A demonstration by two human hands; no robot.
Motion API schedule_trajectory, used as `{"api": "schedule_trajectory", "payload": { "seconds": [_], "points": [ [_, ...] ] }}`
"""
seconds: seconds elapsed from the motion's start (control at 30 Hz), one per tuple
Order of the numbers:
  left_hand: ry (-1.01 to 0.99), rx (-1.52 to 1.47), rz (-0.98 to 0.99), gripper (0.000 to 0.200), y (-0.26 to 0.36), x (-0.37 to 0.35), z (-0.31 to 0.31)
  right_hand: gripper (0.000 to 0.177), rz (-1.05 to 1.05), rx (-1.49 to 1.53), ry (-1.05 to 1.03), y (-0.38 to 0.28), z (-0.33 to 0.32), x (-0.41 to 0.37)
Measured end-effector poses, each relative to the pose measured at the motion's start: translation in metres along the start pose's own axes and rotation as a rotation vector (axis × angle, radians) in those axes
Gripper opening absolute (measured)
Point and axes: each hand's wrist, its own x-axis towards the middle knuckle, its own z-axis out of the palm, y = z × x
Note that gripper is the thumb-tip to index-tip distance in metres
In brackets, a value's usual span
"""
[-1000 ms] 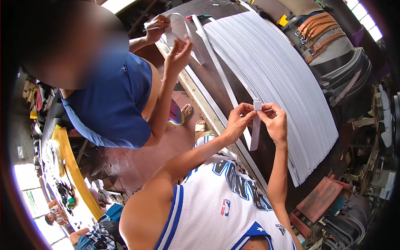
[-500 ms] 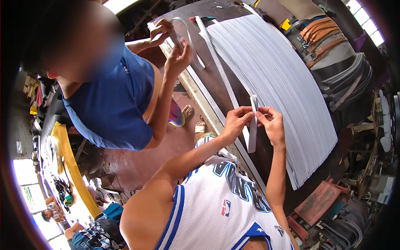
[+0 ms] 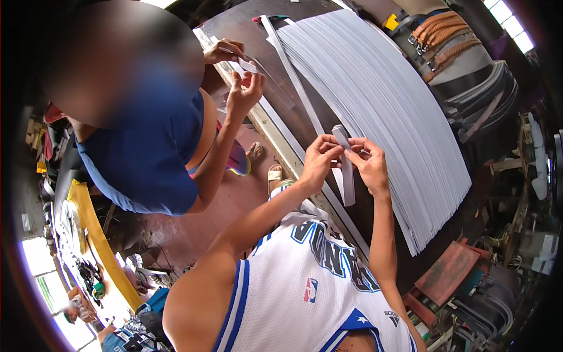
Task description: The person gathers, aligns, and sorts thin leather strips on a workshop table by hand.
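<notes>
A short bundle of folded grey-white strip (image 3: 348, 179) stands upright between my hands, its layered end at the top. My left hand (image 3: 321, 158) is closed, thumb and fingers pinching the bundle from the left. From the other side, my right hand (image 3: 369, 167) pinches it near the same height. Both hands are over the edge of a dark table (image 3: 404, 234). Just to their right lies a wide fan of long white strips (image 3: 381, 105) packed side by side.
At the left, a co-worker in a blue shirt (image 3: 146, 158) holds a small white strip (image 3: 247, 66). A loose long strip (image 3: 293, 76) lies beside the fan. Braided brown belts (image 3: 443, 35) and dark straps (image 3: 481, 100) sit at the upper right. A reddish stool (image 3: 448, 273) stands lower right.
My hands have shifted slightly left and up with the folded strip, which now shows spread layers at its top. The co-worker's strip no longer forms a large loop.
</notes>
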Motion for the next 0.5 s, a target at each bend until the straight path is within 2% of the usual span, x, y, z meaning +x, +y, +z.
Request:
{"api": "schedule_trajectory", "payload": {
  "seconds": [0.1, 0.5],
  "points": [
    [-0.002, -0.046, -0.015, 0.014, 0.001, 0.000, -0.002, 0.019, 0.006, 0.139, -0.002, 0.003, 0.005, 0.003],
    [-0.006, -0.128, -0.029, 0.019, 0.009, 0.000, -0.004, 0.024, -0.055, -0.027, 0.009, -0.010, 0.011, -0.002]
  ]
}}
